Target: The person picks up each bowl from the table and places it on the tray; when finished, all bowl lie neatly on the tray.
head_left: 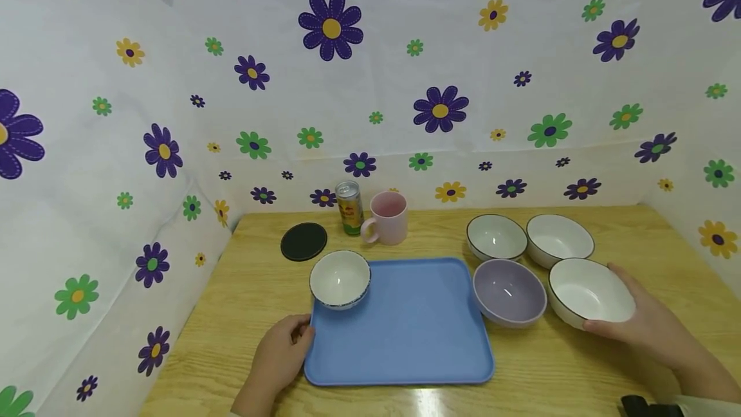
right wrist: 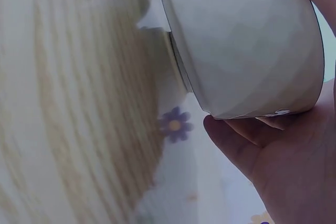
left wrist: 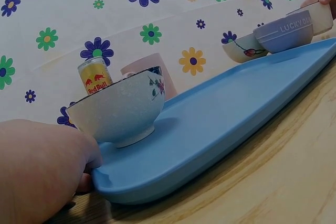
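Note:
My left hand (head_left: 282, 351) grips the left edge of a blue tray (head_left: 405, 333); in the left wrist view its fingers meet the tray's rim near a corner. On that tray's far left corner stands a white bowl (head_left: 340, 278) with a floral pattern outside. At the right, my right hand (head_left: 651, 324) holds a white bowl (head_left: 590, 291) with a dark rim, thumb and fingers on opposite sides. The right wrist view shows this bowl's faceted outer wall (right wrist: 247, 45). Just left of it, a purple bowl (head_left: 509, 293) sits against the tray's right edge.
Behind these are two more white bowls (head_left: 496, 237) (head_left: 559, 240). A pink mug (head_left: 389, 219), a Red Bull can (head_left: 350, 209) and a black round coaster (head_left: 303, 241) stand at the back left of the wooden table (head_left: 231, 301). A flower-patterned sheet (head_left: 376, 82) encloses the table.

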Demonstrator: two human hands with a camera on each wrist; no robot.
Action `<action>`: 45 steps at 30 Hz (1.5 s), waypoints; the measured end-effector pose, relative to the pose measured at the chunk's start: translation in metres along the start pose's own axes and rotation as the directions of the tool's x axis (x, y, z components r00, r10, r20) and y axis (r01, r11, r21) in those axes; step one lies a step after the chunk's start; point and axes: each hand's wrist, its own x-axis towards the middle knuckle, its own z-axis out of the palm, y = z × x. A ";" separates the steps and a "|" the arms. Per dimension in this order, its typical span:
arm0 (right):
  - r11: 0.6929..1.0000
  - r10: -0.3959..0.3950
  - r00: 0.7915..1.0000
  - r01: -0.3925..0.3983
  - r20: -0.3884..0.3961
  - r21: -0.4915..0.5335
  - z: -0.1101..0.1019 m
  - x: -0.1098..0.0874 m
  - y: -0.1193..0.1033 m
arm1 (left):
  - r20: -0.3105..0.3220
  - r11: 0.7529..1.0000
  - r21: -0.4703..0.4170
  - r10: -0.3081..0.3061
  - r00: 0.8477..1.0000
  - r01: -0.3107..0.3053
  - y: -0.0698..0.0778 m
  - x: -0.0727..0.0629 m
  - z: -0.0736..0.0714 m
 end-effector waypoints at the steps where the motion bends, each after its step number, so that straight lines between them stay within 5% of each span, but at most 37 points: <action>1: 1.000 -0.006 1.000 0.006 -0.003 -0.002 0.000 0.000 -0.001 | 0.000 1.000 0.000 0.005 1.000 -0.005 0.000 0.000 0.000; 16: 1.000 -0.005 1.000 0.006 -0.028 0.014 -0.010 -0.003 -0.011 | 0.003 1.000 -0.017 -0.007 1.000 0.007 0.005 -0.003 -0.002; 34: 0.989 -0.148 0.985 0.150 -0.086 0.018 -0.006 -0.008 -0.056 | 0.001 1.000 -0.006 -0.004 1.000 0.004 0.003 -0.002 -0.002; 45: 0.934 -0.329 0.939 0.338 -0.098 0.113 0.013 -0.006 -0.095 | -0.004 1.000 -0.015 0.017 1.000 -0.017 0.001 -0.002 -0.003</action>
